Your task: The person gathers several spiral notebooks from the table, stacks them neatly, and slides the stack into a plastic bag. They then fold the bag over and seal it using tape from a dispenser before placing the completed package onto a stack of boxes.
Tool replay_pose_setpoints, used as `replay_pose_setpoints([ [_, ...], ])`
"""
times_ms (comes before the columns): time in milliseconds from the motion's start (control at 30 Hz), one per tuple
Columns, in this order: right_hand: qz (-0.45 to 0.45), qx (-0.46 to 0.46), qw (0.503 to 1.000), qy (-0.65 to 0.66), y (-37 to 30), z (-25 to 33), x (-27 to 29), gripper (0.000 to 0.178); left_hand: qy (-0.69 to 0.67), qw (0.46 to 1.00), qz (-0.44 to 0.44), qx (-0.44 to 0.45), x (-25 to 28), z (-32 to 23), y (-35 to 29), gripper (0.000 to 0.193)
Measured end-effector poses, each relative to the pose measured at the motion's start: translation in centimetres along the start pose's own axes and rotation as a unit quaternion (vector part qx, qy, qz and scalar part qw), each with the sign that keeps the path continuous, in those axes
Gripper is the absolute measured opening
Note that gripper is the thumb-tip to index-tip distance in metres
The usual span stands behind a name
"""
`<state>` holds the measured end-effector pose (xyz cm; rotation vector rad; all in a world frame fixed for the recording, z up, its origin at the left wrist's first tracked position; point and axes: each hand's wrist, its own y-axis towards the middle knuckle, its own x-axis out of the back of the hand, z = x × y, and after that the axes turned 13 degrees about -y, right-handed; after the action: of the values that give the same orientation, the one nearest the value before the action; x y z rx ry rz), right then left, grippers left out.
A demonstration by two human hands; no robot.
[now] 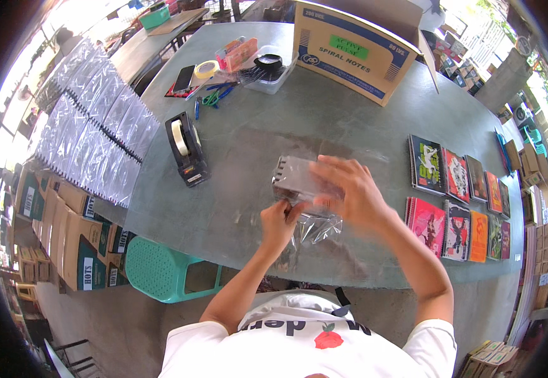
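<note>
At the middle of the table (pixel 242 151) is a small spiral notebook bundle (pixel 294 171), its pale face up and dark coils along its left edge. Clear plastic wrap (pixel 318 230) surrounds it and spills toward me in shiny folds. My left hand (pixel 276 224) is closed on the bundle's near left corner, thumb against the plastic. Over the right part lies my right hand (pixel 357 192), fingers stretched across the top and slightly blurred. Its palm hides that end of the bundle.
A black tape dispenser (pixel 187 150) stands to the left, beyond stacked wrapped notebooks (pixel 91 126). Rows of colourful spiral notebooks (pixel 456 173) lie at right. A cardboard box (pixel 353 53), plastic tub (pixel 271 72) and scissors (pixel 211 97) are at the back. A green stool (pixel 160 268) is near left.
</note>
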<state>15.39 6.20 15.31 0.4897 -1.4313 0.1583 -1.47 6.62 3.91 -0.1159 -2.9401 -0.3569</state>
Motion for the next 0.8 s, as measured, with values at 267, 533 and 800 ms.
replay_pose_setpoints([
  [267,0.099,-0.057,0.993,-0.021,5.2,4.3,-1.2,0.093,-0.361,0.737,0.418,0.390,-10.7,1.6,-7.9,0.022],
  [533,-0.079,-0.176,0.943,0.271,-4.9,-3.2,2.2,0.093,-0.669,0.664,0.215,0.256,-3.0,6.8,-0.1,0.042],
  [800,-0.252,-0.166,0.870,0.389,-3.6,-0.8,-5.8,0.044,-0.333,0.908,0.246,0.062,4.0,-3.2,7.2,0.063],
])
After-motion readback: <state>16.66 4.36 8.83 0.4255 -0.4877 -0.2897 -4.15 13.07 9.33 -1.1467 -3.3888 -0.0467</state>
